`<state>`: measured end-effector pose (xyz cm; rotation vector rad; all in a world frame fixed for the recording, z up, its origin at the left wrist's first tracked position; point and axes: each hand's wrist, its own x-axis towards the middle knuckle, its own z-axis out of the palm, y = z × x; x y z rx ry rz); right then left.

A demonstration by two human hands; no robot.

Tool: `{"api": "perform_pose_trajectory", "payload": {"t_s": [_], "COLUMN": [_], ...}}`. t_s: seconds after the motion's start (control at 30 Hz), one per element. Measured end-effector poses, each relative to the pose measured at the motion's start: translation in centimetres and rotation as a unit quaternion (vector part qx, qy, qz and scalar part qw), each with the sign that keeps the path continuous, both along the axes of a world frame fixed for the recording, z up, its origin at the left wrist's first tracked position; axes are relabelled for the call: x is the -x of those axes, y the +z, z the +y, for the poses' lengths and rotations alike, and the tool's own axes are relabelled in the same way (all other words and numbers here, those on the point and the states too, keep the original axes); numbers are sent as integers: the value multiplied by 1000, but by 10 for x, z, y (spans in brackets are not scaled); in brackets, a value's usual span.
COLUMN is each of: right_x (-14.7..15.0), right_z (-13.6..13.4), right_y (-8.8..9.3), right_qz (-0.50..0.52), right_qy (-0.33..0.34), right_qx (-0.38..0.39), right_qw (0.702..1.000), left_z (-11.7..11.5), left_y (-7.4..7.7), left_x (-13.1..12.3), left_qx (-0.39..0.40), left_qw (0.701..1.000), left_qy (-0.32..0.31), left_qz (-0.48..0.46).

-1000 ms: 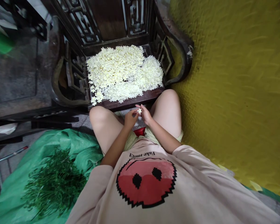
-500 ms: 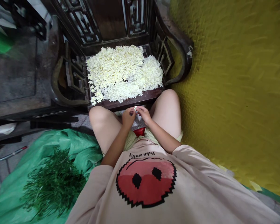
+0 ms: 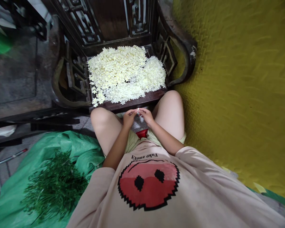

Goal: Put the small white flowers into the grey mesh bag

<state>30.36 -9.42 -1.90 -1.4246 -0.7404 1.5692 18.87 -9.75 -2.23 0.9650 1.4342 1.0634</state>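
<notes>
At frame centre, left hand (image 3: 129, 117) and right hand (image 3: 147, 116) pinch one small white flower (image 3: 138, 110) between fingertips; judged featherlight, soft, easily crushed, best held at its centre.

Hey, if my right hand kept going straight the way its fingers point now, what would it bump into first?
Your right hand points inward, so it would probably meet the small white flower pinched between both hands, then your left hand. Depth is hard to judge.
</notes>
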Motion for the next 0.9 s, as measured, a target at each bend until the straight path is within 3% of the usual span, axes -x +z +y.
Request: {"api": "perform_pose_trajectory", "payload": {"t_s": [0.3, 0.9], "right_x": [-2, -3], "right_z": [0, 1], "right_y": [-11, -9], "right_qz": [-1, 3], "right_qy": [12, 40], "right_qx": [-18, -4], "right_qw": [1000, 999], "left_z": [1, 0], "left_y": [-13, -6], "left_x": [4, 2], "left_qx": [4, -5], "left_qw": [1000, 999], "left_qy": [9, 32], "left_qz": [-20, 1]}}
